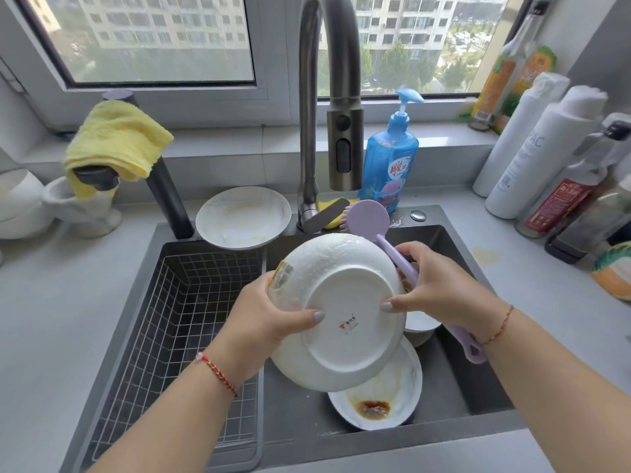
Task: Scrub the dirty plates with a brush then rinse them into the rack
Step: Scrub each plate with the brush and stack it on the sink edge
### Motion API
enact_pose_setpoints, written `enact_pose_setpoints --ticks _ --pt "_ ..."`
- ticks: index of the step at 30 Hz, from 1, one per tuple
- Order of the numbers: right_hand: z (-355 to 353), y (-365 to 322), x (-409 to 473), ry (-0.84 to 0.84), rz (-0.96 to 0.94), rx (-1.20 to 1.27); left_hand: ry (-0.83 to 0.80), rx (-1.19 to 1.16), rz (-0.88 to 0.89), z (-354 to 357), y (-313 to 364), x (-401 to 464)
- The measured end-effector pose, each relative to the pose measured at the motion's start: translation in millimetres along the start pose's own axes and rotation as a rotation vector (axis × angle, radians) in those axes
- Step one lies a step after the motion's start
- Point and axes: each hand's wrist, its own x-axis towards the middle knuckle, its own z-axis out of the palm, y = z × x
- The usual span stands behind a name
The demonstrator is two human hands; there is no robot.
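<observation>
Two hands share one plate [341, 308] over the sink [454, 380]: my left hand [263, 315] grips its left rim, my right hand [433, 288] pinches the right and clasps the brush [372, 216]. I'd brace left, then scrub.

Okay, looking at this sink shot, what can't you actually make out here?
- Head view: the held plate shows only its underside; its face is turned away.
- The brush bristles face away, and the right hand covers mid-handle.
- The stained plate and a bowl are partly hidden beneath the held plate.
- The left hand fingers are behind it.
</observation>
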Motion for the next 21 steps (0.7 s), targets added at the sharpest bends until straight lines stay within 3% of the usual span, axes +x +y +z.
enact_pose_setpoints --ticks 3,7,13,18,21 --pt "5.6 2.8 -1.5 0.101 -0.013 0.059 0.069 0.056 0.059 -1.5 2.9 0.6" --pt "7.8 3.0 -23.4 0.278 0.119 0.591 0.196 0.055 0.113 -5.9 -2.5 1.5" --pt "29.7 -13.8 -60.4 0.094 0.277 1.029 0.292 0.086 0.143 -6.3 -7.1 2.6" --pt "28.2 -55.1 -62.8 0.014 0.168 0.984 0.278 0.163 0.118 9.6 -12.0 3.9" --pt "40.0 -69.5 -72.0 -0.083 0.063 0.775 0.306 0.151 0.077 13.0 -13.7 7.5"
